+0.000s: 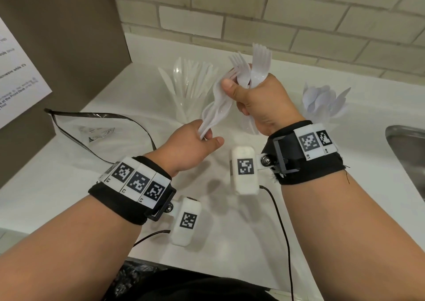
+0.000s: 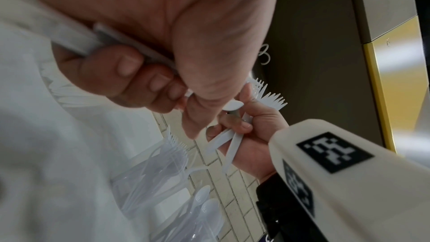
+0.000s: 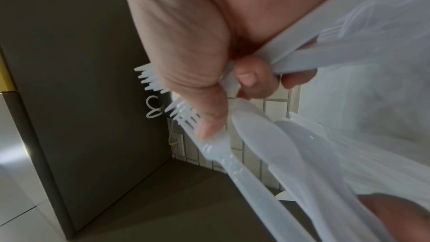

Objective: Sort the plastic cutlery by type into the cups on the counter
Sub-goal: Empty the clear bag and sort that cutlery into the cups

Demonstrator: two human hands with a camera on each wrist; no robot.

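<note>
On the white worktop (image 1: pixel 69 185), far left of the hands, stands a clear cup of knives (image 1: pixel 186 86). Near it the left hand (image 1: pixel 190 144) pinches the handle ends of a few spoons (image 1: pixel 215 107), whose long axis runs up and right into the right hand (image 1: pixel 259 103), which is clenched round a mixed bundle with forks (image 1: pixel 250 63) fanning upward. The cup of spoons (image 1: pixel 322 103) stands just right of that fist, so I judge the spoons must travel rightward across it, and the right hand is nearer.
</note>
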